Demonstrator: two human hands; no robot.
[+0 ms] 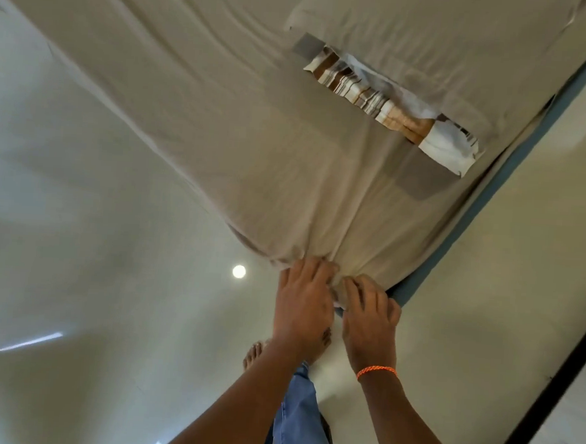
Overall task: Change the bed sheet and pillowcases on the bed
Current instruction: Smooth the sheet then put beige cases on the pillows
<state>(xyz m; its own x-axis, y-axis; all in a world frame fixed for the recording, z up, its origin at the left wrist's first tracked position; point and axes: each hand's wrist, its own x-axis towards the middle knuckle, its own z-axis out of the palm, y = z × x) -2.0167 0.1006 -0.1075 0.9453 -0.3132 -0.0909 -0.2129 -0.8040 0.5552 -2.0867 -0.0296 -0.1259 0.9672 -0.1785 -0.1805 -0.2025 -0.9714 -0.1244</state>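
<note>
Glossy pale floor (79, 208) around one bed, seen tilted from above; a round light glare (239, 271) shows on the floor. One beige sheet (222, 114) covers the mattress, creased and gathered at the near corner. One blue bed edge (491, 213) shows beneath it on the right. One pillow (449, 49) in a beige case lies at the top right; a striped brown-and-white inner cover (378, 96) protrudes from the case's open end. Two hands work at the gathered corner: left hand (302, 301) with fingers curled into the sheet folds, right hand (369, 324) with fingers bent, pinching the cloth just beside it. One orange wrist thread (377, 371) circles the right wrist. Two bare feet and one jeans leg (298, 421) appear below.
</note>
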